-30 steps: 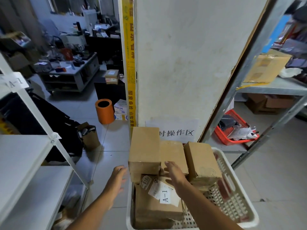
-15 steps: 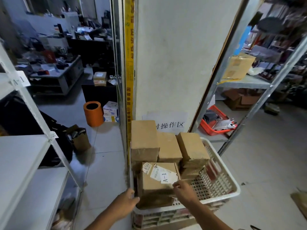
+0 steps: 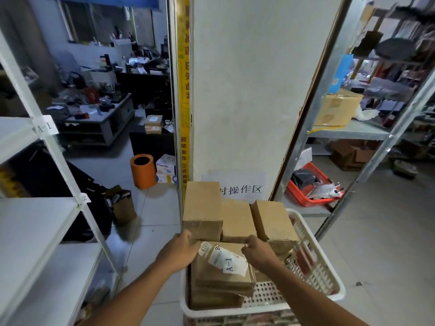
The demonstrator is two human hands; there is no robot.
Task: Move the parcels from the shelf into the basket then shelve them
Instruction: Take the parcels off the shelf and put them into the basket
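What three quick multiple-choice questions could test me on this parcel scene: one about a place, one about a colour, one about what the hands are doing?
1. Where does the parcel labelled A-1 lie?
A. In the white basket
B. On the left shelf
C. On the floor

2. What colour is the round bin on the floor?
A. Blue
B. Orange
C. Green

3. What are the two hands doing?
A. Hanging idle
B. Holding the A-1 parcel at its far corners
C. Lifting the red crate

Answers:
1 A: the parcel sits inside the basket's rim, in front of three other brown boxes.
2 B: the bin beside the yellow-edged pillar is plainly orange.
3 B: the left hand grips the parcel's far left corner and the right hand curls on its far right corner.
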